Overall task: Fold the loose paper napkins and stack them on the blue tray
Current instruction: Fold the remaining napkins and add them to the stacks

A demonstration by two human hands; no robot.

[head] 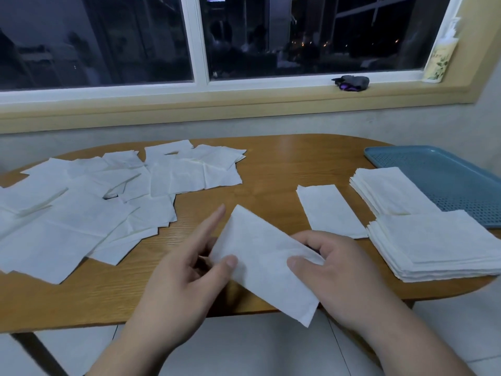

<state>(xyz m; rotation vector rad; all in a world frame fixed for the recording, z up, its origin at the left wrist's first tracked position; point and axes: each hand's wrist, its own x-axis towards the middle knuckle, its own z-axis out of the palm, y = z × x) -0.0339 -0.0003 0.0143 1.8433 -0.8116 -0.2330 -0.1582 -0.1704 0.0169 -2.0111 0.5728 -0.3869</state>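
Night fills the window (108, 36), and the glossy wood-grain surface (271, 164) with its rounded end is busy with paper. One napkin (263, 256), a long strip by now, hangs tilted just above the near edge, held from both sides. The left hand (184, 280) pinches its left edge under the thumb, forefinger poking out straight. The right hand (339, 272) has its fingers (295, 264) clamped on the other side, thumb on top.

Halving it looks like the job here, I reckon: bring the short ends together, match the corners first, then press the crease. A light touch is wise, since this tissue is thin, limp and faintly embossed.

Loose napkins (81, 207) sprawl flat on the left. One folded strip (330, 210) lies to the right, and two neat square stacks (439, 242) sit against the blue tray (447, 169), a hard plastic thing with a perforated bed. Whether they rest on it or just overlap its rim, I cannot tell.
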